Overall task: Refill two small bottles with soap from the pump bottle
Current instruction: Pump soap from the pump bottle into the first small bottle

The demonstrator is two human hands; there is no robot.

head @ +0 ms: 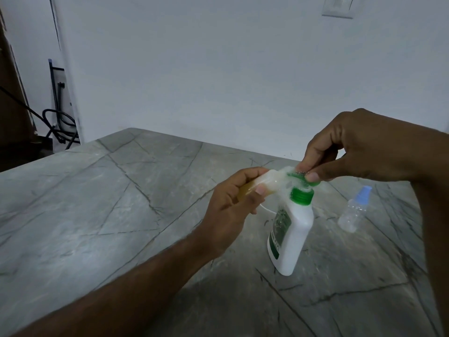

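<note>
A: What is going on nearest the camera?

B: The left hand point(230, 200) is gripping a small bottle point(97, 184) tipped on its side, fingers point(90, 190) curled round it, its mouth held up to the green nozzle of the pump bottle point(290, 229). Amber soap is sitting in the small bottle already, with froth around the mouth.

A: And the other hand?

B: The right hand point(359, 152) is pinching down on the green pump head point(303, 177), thumb and fingertips closed on it. So I would judge the first refill is under way.

A: What is the next move asking for?

B: Steady strokes with the mouth kept against the spout, since foam is already spilling. Then capping this one and taking the second bottle point(353, 212), which is standing just right of the pump bottle, clear, blue-capped and seemingly unfilled.

A: What is everything resting on?

B: A grey, marble-veined table point(121, 215), with the pump bottle standing upright on it.

A: Farther back?

B: A plain pale wall point(218, 69) is rising behind the table, a switch plate point(337, 7) sitting high on the right, and dark cables point(58, 125) are looping in the far left corner.
</note>
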